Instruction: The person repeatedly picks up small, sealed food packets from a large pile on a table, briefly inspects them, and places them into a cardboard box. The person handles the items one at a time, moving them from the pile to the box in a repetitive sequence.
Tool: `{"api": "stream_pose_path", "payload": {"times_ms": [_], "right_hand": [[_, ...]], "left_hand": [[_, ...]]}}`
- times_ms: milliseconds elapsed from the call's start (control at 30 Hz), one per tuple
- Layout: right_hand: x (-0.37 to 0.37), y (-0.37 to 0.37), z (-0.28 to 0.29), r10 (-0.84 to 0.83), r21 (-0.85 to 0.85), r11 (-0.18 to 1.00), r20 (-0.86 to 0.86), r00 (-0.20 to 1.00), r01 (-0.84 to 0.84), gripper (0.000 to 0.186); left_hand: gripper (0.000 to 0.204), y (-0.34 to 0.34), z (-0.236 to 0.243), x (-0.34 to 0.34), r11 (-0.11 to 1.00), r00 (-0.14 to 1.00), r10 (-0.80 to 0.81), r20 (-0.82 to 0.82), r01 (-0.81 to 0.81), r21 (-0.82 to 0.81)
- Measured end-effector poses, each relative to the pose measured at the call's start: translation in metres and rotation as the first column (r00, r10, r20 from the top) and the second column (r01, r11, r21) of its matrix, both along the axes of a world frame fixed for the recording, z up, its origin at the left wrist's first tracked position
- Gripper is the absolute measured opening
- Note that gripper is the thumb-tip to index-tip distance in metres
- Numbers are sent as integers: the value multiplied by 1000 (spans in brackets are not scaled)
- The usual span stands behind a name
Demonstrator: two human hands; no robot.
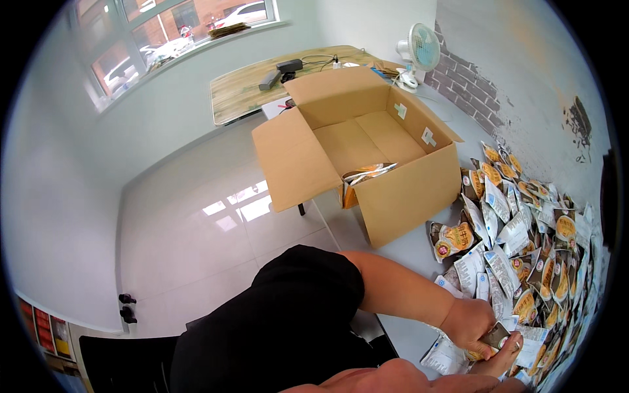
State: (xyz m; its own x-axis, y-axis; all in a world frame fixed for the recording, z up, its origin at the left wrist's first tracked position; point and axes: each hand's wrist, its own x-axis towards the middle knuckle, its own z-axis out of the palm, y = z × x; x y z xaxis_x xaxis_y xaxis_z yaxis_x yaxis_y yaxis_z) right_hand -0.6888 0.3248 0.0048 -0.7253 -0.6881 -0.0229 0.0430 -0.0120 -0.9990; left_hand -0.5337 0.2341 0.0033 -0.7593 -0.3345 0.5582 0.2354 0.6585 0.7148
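Both my hands are at the near edge of a big heap of small brown, orange and white packets [508, 262] on the right of the table. My left hand [468, 324] is closed on a small brown packet [496, 336]. From the lower edge my right hand [504, 357] reaches to the same packet, its fingers closed at the packet's other side. The right palm is partly hidden. White packet backs [447, 357] lie just beneath my hands.
An open cardboard box [413, 196] stands beyond my left arm, with a few packets [369, 172] in its near left corner. Behind it are a wooden-topped table [242, 88] with dark devices and cables, and a small fan [422, 49]. A wall borders the heap.
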Motion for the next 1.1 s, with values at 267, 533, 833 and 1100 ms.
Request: {"api": "stream_pose_path", "payload": {"times_ms": [267, 533, 833, 1100], "right_hand": [[-10, -11, 4, -71, 25, 997, 375, 924, 66, 75], [-4, -1, -30, 459, 194, 884, -198, 866, -425, 56], [5, -3, -27, 390, 185, 917, -245, 888, -352, 39], [35, 7, -21, 437, 4, 881, -391, 810, -473, 41]], "left_hand": [[49, -4, 0, 2, 980, 985, 65, 157, -92, 174], [46, -25, -3, 10, 980, 961, 194, -197, -197, 1], [57, -21, 18, -1, 793, 985, 1, -172, 104, 601], [50, -13, 24, 4, 559, 975, -52, -216, 208, 802]]}}
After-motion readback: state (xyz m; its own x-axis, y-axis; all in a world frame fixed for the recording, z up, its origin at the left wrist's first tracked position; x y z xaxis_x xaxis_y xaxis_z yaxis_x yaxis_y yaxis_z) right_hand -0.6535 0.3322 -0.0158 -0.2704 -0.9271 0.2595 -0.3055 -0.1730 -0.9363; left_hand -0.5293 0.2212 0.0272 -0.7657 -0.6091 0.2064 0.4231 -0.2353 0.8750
